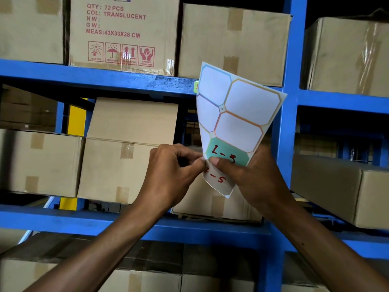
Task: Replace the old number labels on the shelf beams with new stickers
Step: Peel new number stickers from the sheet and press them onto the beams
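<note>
While the blue shelf rack point(288, 114) fills the scene with cardboard boxes point(232, 44) stacked on every level, its upper beam point(94, 80) runs across from the left, and a small green old label point(196, 87) peeks out on it just at the left edge of the sticker sheet point(237, 106). That sheet stands upright in front of the beam, near the person, most of its octagonal stickers blank and white. Low on it sits a teal sticker point(228, 153) written "1-3" in red, and below that a pale one point(219, 180) whose red writing ends in "5". The right hand point(254, 175) grips the lower part of the sheet, thumb pressed flat on the bottom edge of the teal sticker and the other fingers curled behind the paper. The left hand point(174, 171) has its fingers curled, thumb and forefinger pinching at the sheet's left edge beside that same sticker. The step in hand looks like peeling a numbered sticker off its backing. Next, the move likely calls for a fingernail to lift one corner cleanly, then a slow pull so the sticker does not tear or fold onto itself before it goes to the beam.
</note>
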The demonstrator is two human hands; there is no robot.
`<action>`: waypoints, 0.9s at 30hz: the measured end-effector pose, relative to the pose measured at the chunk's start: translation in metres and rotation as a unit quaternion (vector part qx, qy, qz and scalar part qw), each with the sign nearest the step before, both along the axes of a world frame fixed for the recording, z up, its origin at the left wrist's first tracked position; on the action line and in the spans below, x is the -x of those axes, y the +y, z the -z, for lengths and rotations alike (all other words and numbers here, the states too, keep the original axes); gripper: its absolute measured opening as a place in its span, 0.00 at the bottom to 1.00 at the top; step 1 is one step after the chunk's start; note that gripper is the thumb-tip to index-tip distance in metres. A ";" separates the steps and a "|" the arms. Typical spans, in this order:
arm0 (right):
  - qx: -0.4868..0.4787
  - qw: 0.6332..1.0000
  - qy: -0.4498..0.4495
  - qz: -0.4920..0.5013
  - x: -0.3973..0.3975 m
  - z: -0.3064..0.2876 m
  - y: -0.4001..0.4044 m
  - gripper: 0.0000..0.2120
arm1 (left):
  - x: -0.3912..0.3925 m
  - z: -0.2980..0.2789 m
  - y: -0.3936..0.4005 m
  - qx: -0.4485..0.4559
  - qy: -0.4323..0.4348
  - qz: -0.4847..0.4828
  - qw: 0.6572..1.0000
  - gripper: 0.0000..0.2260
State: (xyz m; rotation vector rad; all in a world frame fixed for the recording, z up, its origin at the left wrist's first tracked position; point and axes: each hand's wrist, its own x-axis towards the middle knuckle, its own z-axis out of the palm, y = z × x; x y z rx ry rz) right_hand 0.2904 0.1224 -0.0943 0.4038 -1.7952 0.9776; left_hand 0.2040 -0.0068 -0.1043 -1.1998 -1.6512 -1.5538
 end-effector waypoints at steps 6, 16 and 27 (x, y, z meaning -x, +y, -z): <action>0.020 1.000 -0.011 0.007 -0.003 0.000 0.003 0.16 | 0.000 0.001 0.005 -0.011 -0.020 0.000 1.000 0.04; 0.009 1.000 -0.013 0.013 -0.007 0.000 0.007 0.16 | 0.000 0.000 0.003 0.012 -0.038 0.032 0.999 0.06; -0.014 1.000 -0.012 0.011 -0.006 0.001 0.007 0.18 | 0.000 -0.004 0.002 0.019 -0.030 0.033 0.999 0.02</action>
